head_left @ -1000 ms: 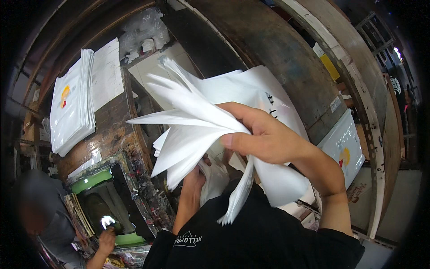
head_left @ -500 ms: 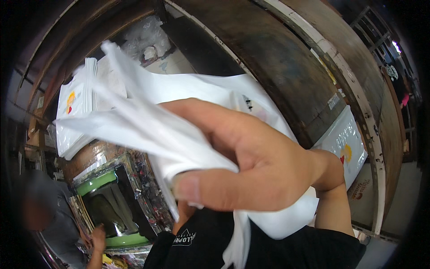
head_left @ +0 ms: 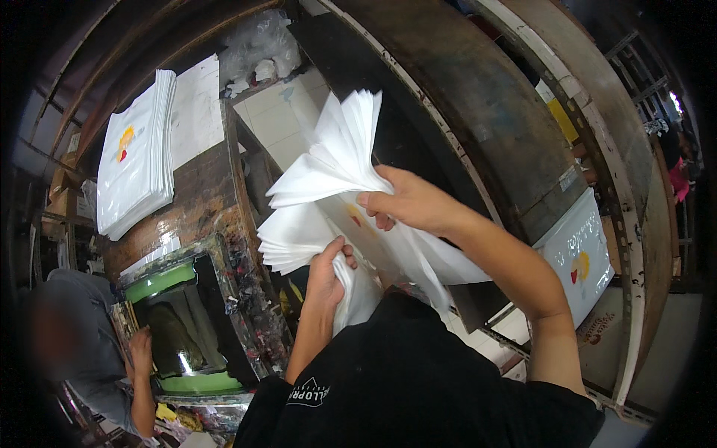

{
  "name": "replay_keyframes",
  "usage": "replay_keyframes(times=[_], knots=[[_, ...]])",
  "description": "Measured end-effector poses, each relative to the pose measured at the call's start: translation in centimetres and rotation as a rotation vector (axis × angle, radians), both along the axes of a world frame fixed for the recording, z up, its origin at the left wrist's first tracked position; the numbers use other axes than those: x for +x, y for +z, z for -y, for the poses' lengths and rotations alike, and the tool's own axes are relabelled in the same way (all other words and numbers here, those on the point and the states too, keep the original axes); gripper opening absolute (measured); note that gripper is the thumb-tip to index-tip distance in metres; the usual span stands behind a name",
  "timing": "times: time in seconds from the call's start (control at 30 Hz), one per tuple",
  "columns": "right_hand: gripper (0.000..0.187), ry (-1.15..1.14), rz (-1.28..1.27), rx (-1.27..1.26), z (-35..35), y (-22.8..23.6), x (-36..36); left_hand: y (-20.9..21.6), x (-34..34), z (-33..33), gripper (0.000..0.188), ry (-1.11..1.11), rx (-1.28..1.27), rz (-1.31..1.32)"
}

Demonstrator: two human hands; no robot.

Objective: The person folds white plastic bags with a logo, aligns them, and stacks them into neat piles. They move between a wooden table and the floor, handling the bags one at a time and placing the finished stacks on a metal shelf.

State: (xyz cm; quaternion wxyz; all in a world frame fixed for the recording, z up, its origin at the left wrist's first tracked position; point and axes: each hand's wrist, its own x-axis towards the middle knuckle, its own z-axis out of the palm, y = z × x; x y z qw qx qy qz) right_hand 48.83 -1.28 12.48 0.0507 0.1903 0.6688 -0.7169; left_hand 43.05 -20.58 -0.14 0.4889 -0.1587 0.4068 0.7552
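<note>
Before my chest I hold a thick sheaf of thin, soft white sheets [head_left: 340, 145], fanned out at their far ends in two bunches. My right hand [head_left: 411, 200] pinches the upper bunch between thumb and fingers. Lower and to the left, my left hand [head_left: 330, 270] is closed round the other bunch, thumb on top. Between the hands the sheets sag, and part of a yellow and red print shows on them. Whether they are single sheets or flat bags I cannot tell.
A neat stack of white printed sheets [head_left: 138, 153] lies on the stained table [head_left: 198, 190] at left. Nearer stands a screen-printing frame [head_left: 187, 328], with a co-worker's hand [head_left: 140, 351] at its edge. Dark boards [head_left: 478, 112] on racks rise at right, one bearing a printed white sheet [head_left: 579, 257].
My right hand has drawn back from close to the camera and now grips the sheaf's upper bunch. The sheets have come down and left, uncovering the table and my left hand.
</note>
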Motion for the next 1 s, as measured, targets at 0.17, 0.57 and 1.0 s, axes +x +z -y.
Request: replay_keyframes(times=[0.17,0.57,1.0], knots=[[0.058,0.177,0.016,0.508,4.4,-4.3,0.0,0.9,0.9,-1.0,0.043,0.041,0.169,-0.054],[0.061,0.356,0.215,0.78,7.7,-6.8,3.6,-2.0,2.1,-2.2,0.05,-0.035,0.141,0.117],[0.053,-0.043,0.02,0.681,4.0,-9.2,12.3,-6.3,3.2,-4.1,0.023,-0.148,-0.051,0.026]])
